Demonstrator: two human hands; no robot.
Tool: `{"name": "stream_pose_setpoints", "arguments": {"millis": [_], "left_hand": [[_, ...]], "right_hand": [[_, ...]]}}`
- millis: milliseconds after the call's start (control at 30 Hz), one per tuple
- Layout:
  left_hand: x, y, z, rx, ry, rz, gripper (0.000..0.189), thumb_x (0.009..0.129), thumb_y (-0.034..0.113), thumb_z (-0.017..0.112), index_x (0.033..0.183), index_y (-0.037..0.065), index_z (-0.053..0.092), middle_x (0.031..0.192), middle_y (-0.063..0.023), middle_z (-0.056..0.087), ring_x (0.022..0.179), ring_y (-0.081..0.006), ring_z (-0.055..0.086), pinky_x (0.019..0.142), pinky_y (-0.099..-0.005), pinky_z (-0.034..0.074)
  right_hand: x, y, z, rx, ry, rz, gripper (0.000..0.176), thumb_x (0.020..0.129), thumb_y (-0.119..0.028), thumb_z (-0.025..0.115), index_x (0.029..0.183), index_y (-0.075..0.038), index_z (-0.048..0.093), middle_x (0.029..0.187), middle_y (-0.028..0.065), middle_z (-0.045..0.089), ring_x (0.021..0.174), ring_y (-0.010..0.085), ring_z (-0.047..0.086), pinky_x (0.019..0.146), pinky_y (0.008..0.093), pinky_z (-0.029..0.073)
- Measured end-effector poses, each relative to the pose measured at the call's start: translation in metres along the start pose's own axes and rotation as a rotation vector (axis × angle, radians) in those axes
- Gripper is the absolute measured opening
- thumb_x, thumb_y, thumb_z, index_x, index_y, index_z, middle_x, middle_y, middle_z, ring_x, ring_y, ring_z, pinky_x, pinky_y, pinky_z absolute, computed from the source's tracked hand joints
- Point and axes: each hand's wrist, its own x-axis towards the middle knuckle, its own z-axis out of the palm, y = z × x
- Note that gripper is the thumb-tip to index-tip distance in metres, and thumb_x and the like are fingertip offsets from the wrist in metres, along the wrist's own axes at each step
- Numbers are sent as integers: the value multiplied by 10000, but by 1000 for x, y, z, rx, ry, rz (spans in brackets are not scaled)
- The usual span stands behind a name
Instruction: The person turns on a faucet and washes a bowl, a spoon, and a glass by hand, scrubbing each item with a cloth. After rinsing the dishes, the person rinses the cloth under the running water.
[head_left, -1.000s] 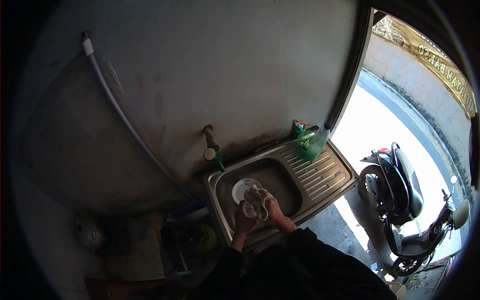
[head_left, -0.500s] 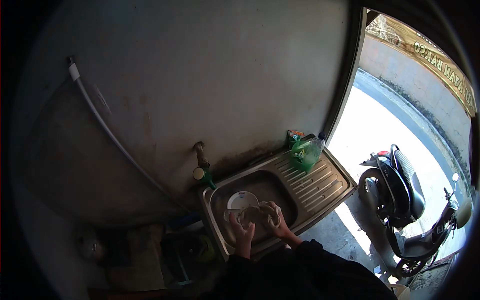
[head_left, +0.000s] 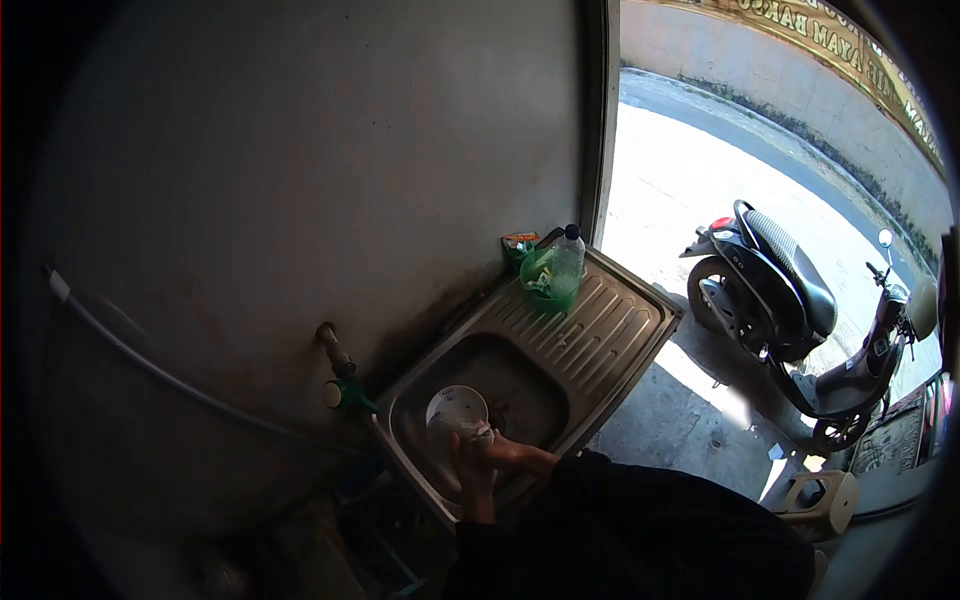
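Sink basin (head_left: 520,392), cloth (head_left: 474,431) mostly hidden in clasped hands (head_left: 484,455)

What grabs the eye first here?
The sunlit doorway at right, with a black scooter parked outside. Then the steel sink, where the left hand and right hand bunch a pale cloth beside a white bowl. A green basket sits on the drainboard.

Ribbed shiny steel sink (head_left: 600,330); glossy white bowl (head_left: 455,405); clear plastic bottle (head_left: 567,262)
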Motion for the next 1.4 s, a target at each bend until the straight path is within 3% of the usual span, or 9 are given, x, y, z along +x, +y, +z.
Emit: {"name": "stream_pose_setpoints", "arguments": {"millis": [67,200,300,400,467,800,1200,1267,1400], "left_hand": [[5,2,2,104,107,2,423,745,340,407,982,-11,426,883,-112,500,820,-218,488,745,-329,385],[40,-2,-10,479,87,10,319,714,215,497,930,-15,452,851,-120,510,796,-218,500,712,-308,407],[72,-15,4,453,194,-63,362,670,142,545,976,-4,417,906,-121,485,818,-200,489,715,-290,400],[94,-41,20,612,168,311,498,609,112,591,1033,0,354,966,-131,437,883,-208,450,742,-302,373],[105,-62,17,1383,58,504,675,531,78,631,1096,3,270,1017,-135,389,924,-238,416,774,-315,342],[155,-183,24,1383,-179,559,637,462,76,632,1029,31,345,964,-161,420,915,-307,410,793,-356,330],[141,-145,23,1253,-143,653,625,537,-24,583,1094,38,307,992,-175,421,942,-284,411,805,-355,320],[131,-131,-33,1028,244,62,441,574,-26,557,990,14,418,771,-144,512,766,-299,503,716,-369,382],[102,-81,-110,1863,253,-203,288,610,210,544,779,-23,525,780,-170,546,721,-267,542,634,-344,413]], "right_hand": [[-1,2,0,600,84,28,542,654,-175,483,1124,7,282,1201,145,239,1141,238,185,921,323,172],[1,-36,-46,431,329,-132,457,700,-226,454,1073,19,356,1123,120,351,1071,208,299,882,320,243],[-28,-28,-77,876,388,276,336,700,-189,457,943,43,461,920,79,496,843,163,468,714,275,380],[-63,13,-107,630,686,349,226,724,-104,411,842,59,516,819,77,531,752,136,500,643,245,404],[-82,-11,-141,811,919,504,228,716,-109,426,838,58,521,826,80,532,764,133,500,670,238,395],[-177,-35,-164,708,1208,556,273,671,-117,460,876,59,501,867,102,532,771,167,521,699,244,405],[-139,-48,-158,737,1057,569,310,675,-141,438,911,53,488,870,101,533,772,166,521,689,249,406],[-135,-40,-147,737,1035,579,301,680,-141,440,907,52,488,865,98,533,767,161,519,685,250,406],[-126,-31,-129,778,1002,619,284,684,-120,438,906,50,488,851,96,536,756,162,521,688,256,407]]}}
